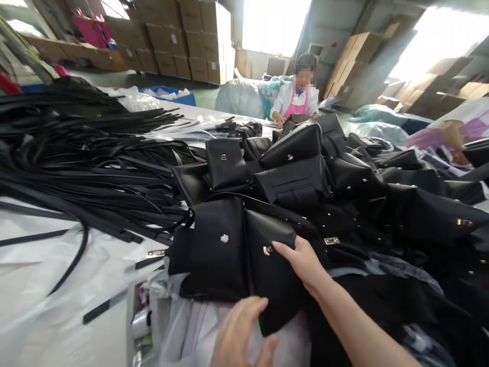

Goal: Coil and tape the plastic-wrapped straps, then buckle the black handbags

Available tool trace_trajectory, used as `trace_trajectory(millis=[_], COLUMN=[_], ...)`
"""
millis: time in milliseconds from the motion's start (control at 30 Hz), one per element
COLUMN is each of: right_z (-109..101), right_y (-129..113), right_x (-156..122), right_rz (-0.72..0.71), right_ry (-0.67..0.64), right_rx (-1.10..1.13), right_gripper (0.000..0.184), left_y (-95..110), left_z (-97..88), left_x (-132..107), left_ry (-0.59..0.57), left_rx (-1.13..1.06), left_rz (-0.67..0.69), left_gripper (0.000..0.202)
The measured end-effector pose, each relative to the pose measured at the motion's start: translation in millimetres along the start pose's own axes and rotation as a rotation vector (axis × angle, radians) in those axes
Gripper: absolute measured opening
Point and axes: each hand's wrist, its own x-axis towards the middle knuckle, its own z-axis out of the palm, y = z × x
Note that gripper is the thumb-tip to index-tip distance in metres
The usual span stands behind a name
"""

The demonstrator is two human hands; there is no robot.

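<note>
My right hand (pixel 305 265) reaches in from the lower right and grips the edge of a black leather handbag (pixel 269 275), its finger beside a small metal clasp. Just left of that bag lies another black handbag (pixel 217 250) with a light-coloured clasp on its front. Low in the picture, my left hand (pixel 239 331) is open, fingers apart and curved, near the lower edge of the gripped bag. Nothing shows in it. A zip pull (pixel 156 253) sticks out at the left of the second bag.
Behind and to the right is a heap of black bags (pixel 290 178). Long black straps (pixel 95 163) cover the left of the white table (pixel 49 326). A narrow box (pixel 132 316) of small items stands in front. Across the table is a co-worker (pixel 296 102); cartons (pixel 171 41) are stacked beyond.
</note>
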Motion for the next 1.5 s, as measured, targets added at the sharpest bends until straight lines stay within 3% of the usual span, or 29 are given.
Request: trace_trajectory(millis=[100, 233, 367, 500, 567, 667, 733, 933, 1100, 1200, 1367, 1433, 1500], right_z=[-13, -35, -48, -59, -64, -73, -77, -80, -80, -80, -95, -112, -134], right_y=[-59, -124, -150, -158, -161, -165, -167, -163, -160, -154, -132, -122, -113], right_x=[-45, -105, -148, -176, -185, -195, -198, -202, -205, -207, -191, -180, -171], right_rz=[-0.108, -0.23, -0.256, -0.291, -0.297, -0.293, -0.286, -0.288, -0.277, -0.227, -0.009, 0.125, 0.267], right_ry=[-0.054, -0.046, -0.011, 0.001, 0.036, 0.1, 0.127, 0.155, 0.138, 0.179, 0.349, 0.403, 0.418], right_rx=[-0.188, -0.415, -0.509, -0.552, -0.558, -0.537, -0.516, -0.467, -0.437, -0.345, 0.094, 0.299, 0.42], right_gripper=[0.031, 0.021, 0.022, 0.022, 0.023, 0.024, 0.024, 0.02, 0.019, 0.021, 0.031, 0.031, 0.024], left_y=[48, 113, 162, 189, 196, 202, 205, 209, 206, 219, 243, 233, 214], left_z=[-40.1, -69.9, -81.4, -80.3, -74.5, -63.4, -57.6, -54.0, -51.8, -56.3, -80.8, -84.3, -80.0], left_x=[61, 113, 125, 119, 116, 113, 113, 115, 115, 111, 95, 89, 86], left_ry=[0.022, -0.203, -0.455, -0.607, -0.643, -0.656, -0.639, -0.617, -0.706, -0.719, -1.048, -0.937, -0.713], left_rx=[-0.045, -0.215, -0.309, -0.29, -0.379, -0.645, -0.781, -0.844, -0.786, -0.701, -0.522, -0.49, -0.462], left_rz=[-0.082, -0.111, -0.102, -0.165, -0.332, -0.62, -0.743, -0.84, -0.814, -0.721, -0.146, -0.122, -0.266], left_gripper=[0.028, 0.018, 0.011, 0.003, 0.004, 0.018, 0.03, 0.04, 0.03, 0.023, 0.011, 0.01, 0.013])
